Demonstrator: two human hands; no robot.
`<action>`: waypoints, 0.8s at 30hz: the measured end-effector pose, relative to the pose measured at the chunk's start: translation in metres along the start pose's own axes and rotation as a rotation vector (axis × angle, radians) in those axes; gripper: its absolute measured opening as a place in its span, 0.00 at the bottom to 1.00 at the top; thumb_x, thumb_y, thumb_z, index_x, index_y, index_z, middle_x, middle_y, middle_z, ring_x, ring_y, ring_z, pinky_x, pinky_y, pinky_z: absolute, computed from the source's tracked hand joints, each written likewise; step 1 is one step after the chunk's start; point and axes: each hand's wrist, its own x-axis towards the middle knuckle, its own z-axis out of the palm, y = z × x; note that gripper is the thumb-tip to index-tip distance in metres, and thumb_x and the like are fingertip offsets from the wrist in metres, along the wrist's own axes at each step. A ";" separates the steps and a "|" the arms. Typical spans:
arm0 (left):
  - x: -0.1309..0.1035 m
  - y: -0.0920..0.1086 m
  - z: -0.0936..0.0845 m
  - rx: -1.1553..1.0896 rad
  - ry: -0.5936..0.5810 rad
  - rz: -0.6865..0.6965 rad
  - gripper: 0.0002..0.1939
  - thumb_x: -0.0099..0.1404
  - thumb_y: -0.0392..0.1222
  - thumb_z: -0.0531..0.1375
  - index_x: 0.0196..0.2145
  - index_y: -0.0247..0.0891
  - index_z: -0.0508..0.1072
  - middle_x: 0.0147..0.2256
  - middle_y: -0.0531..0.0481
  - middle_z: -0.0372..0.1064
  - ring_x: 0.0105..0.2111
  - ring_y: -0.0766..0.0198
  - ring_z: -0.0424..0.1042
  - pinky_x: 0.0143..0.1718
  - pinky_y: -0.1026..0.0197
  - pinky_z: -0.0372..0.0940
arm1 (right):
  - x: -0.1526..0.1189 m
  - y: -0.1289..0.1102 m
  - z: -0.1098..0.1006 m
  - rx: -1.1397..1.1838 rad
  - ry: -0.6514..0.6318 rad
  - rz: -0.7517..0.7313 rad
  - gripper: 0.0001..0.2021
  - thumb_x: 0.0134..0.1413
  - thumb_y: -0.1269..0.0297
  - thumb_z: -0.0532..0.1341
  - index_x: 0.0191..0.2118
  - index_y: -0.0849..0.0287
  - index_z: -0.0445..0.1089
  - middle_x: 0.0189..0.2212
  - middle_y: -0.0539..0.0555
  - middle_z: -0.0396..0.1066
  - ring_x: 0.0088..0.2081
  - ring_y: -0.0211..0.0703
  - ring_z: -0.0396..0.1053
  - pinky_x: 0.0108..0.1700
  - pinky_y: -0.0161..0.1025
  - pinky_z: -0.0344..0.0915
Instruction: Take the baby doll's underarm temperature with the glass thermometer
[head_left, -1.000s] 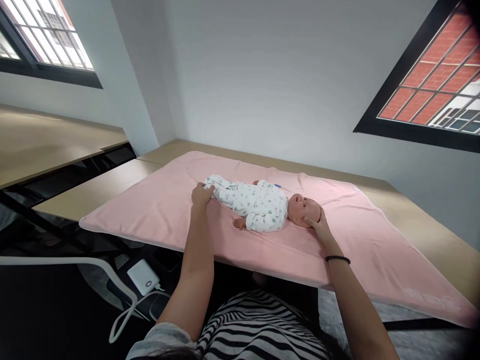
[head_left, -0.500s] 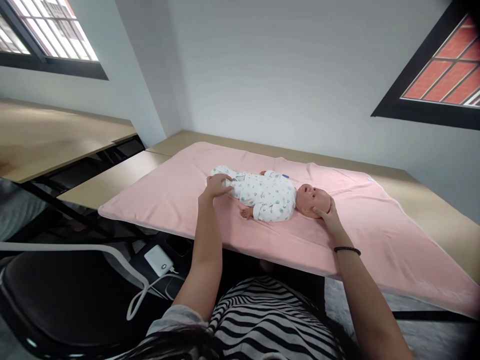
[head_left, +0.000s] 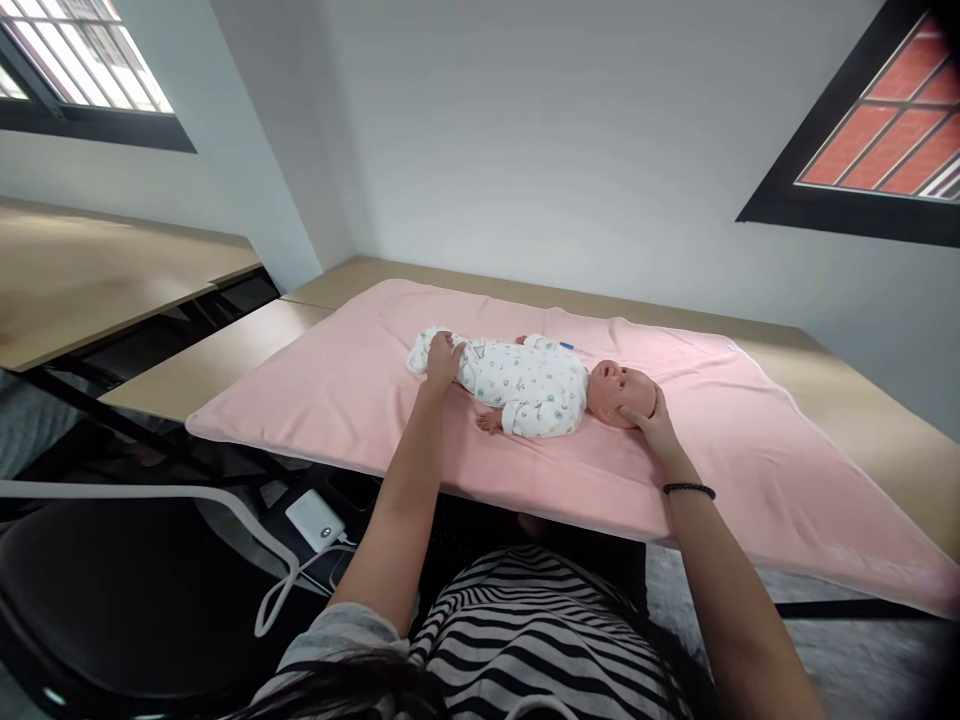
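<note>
On pink blanket (head_left: 322,390), doll (head_left: 529,385), left hand (head_left: 444,358) closed over leg (head_left: 468,370), right hand (head_left: 651,413) cupping head (head_left: 624,390), power bank (head_left: 313,518) below

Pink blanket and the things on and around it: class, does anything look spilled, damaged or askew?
Nothing looks spilled or damaged. Slightly askew: the pink blanket lies rumpled, its near edge hanging past the table. The doll lies face up between the hands.

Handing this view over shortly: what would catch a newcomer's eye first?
The baby doll in white patterned clothing, lying face up mid-blanket, its head toward the right of the picture. Then the pink blanket spread beneath it, with the left hand at its legs and the right hand at its head.
</note>
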 end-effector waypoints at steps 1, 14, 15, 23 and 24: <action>-0.001 0.002 -0.002 0.015 -0.003 0.016 0.13 0.66 0.42 0.59 0.47 0.36 0.68 0.46 0.36 0.70 0.46 0.51 0.70 0.48 0.50 0.66 | 0.000 0.001 -0.001 -0.002 0.002 0.004 0.41 0.41 0.55 0.76 0.62 0.46 0.61 0.66 0.55 0.64 0.64 0.63 0.65 0.62 0.63 0.68; -0.007 0.025 -0.024 0.252 -0.473 0.270 0.16 0.63 0.44 0.54 0.18 0.41 0.65 0.22 0.46 0.64 0.25 0.59 0.60 0.31 0.54 0.54 | 0.003 0.009 -0.006 -0.007 -0.004 0.044 0.43 0.40 0.56 0.77 0.63 0.44 0.60 0.67 0.54 0.62 0.65 0.63 0.62 0.63 0.64 0.66; -0.007 0.027 -0.022 0.278 -0.473 0.260 0.17 0.63 0.44 0.53 0.18 0.41 0.67 0.21 0.46 0.65 0.25 0.58 0.61 0.32 0.54 0.54 | 0.003 0.008 -0.006 -0.007 -0.004 0.042 0.44 0.39 0.56 0.77 0.63 0.44 0.60 0.67 0.54 0.62 0.66 0.63 0.62 0.63 0.64 0.66; -0.001 0.037 -0.018 0.427 -0.543 0.105 0.23 0.66 0.51 0.51 0.24 0.38 0.78 0.23 0.41 0.72 0.31 0.50 0.73 0.35 0.53 0.60 | 0.000 0.000 -0.001 0.004 -0.010 0.035 0.45 0.39 0.53 0.77 0.64 0.45 0.59 0.66 0.56 0.64 0.63 0.63 0.65 0.63 0.63 0.67; 0.002 0.037 -0.017 0.437 -0.573 0.079 0.23 0.66 0.52 0.51 0.25 0.37 0.78 0.25 0.39 0.74 0.32 0.49 0.74 0.36 0.53 0.61 | 0.000 -0.001 0.000 0.007 -0.010 0.031 0.45 0.40 0.53 0.77 0.64 0.45 0.59 0.66 0.56 0.64 0.63 0.62 0.65 0.62 0.63 0.67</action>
